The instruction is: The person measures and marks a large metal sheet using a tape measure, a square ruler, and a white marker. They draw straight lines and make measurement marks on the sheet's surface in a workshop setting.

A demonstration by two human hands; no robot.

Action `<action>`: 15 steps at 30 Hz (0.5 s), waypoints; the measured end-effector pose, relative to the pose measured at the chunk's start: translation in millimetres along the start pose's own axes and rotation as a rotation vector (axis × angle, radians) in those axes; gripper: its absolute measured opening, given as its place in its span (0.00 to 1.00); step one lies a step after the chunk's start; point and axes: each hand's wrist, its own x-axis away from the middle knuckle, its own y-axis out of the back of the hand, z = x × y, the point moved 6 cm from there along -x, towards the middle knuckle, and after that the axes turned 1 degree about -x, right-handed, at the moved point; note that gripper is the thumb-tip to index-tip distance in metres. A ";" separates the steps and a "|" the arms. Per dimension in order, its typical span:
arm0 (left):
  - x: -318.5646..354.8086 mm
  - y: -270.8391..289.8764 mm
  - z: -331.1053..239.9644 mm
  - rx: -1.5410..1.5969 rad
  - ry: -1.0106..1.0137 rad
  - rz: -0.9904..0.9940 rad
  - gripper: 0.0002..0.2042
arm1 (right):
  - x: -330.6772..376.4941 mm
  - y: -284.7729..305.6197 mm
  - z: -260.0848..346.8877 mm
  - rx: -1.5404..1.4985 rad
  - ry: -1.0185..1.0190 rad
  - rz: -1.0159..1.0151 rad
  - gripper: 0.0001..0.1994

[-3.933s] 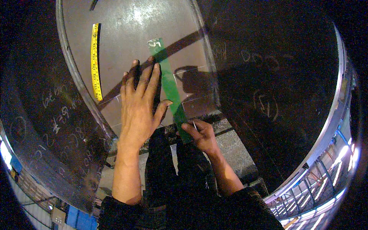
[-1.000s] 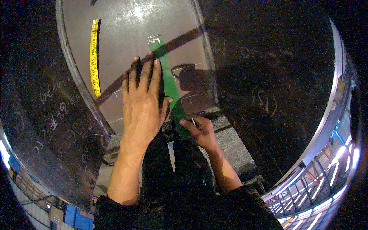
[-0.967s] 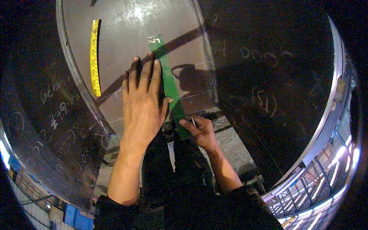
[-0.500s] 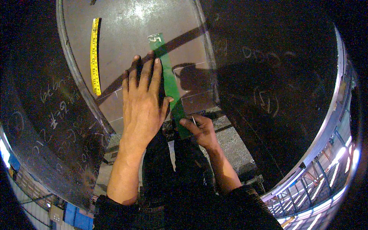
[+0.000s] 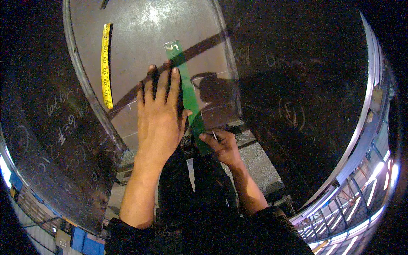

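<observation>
A flat green strip [image 5: 190, 95], like a straightedge, lies lengthwise on the grey metal plate [image 5: 140, 25]. My left hand [image 5: 159, 112] is spread flat along its left side, with the fingers apart and the thumb tip on its edge. At the strip's near end, my right hand [image 5: 224, 146] is closed in a pinch around a thin white stick [image 5: 215, 135], probably chalk; most of the stick is hidden. The right thumb tip reaches the strip's right edge. Fine pale lines [image 5: 208, 112] mark the plate to the right of the strip.
A yellow tape measure blade [image 5: 107, 66] lies at the plate's left. Dark curved metal walls [image 5: 297, 85] with chalk writing rise on both sides, meeting the plate along raised weld seams [image 5: 80, 76]. A rough grey surface [image 5: 265, 170] shows below the plate's near edge.
The whole view has shifted slightly, so the plate and tape blade appear a little lower. Both hands keep nearly the same pose beside the green strip.
</observation>
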 end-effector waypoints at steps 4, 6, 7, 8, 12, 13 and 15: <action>-2.4 -0.1 -7.8 -0.045 0.024 0.002 0.42 | -1.8 0.8 -12.1 0.011 -0.007 -0.005 0.09; -3.7 -1.2 -9.4 -0.093 0.043 0.008 0.41 | -0.9 -0.6 -6.4 0.002 0.014 -0.009 0.09; -4.4 -0.8 -10.4 -0.121 0.046 0.006 0.41 | 1.9 -2.7 7.8 -0.014 0.025 -0.019 0.10; -5.1 -0.5 -11.5 -0.149 0.050 0.005 0.40 | 3.2 -3.5 16.2 -0.030 0.036 -0.029 0.10; -5.8 1.8 -18.2 -0.224 0.044 -0.001 0.37 | 8.1 2.6 22.4 0.304 0.042 -0.059 0.12; -6.4 -0.2 -17.9 -0.236 0.034 -0.015 0.36 | 16.9 3.1 38.6 0.450 0.023 -0.136 0.13; -7.0 -2.6 -17.7 -0.276 0.023 -0.031 0.34 | 35.3 5.4 51.9 0.672 0.101 -0.238 0.14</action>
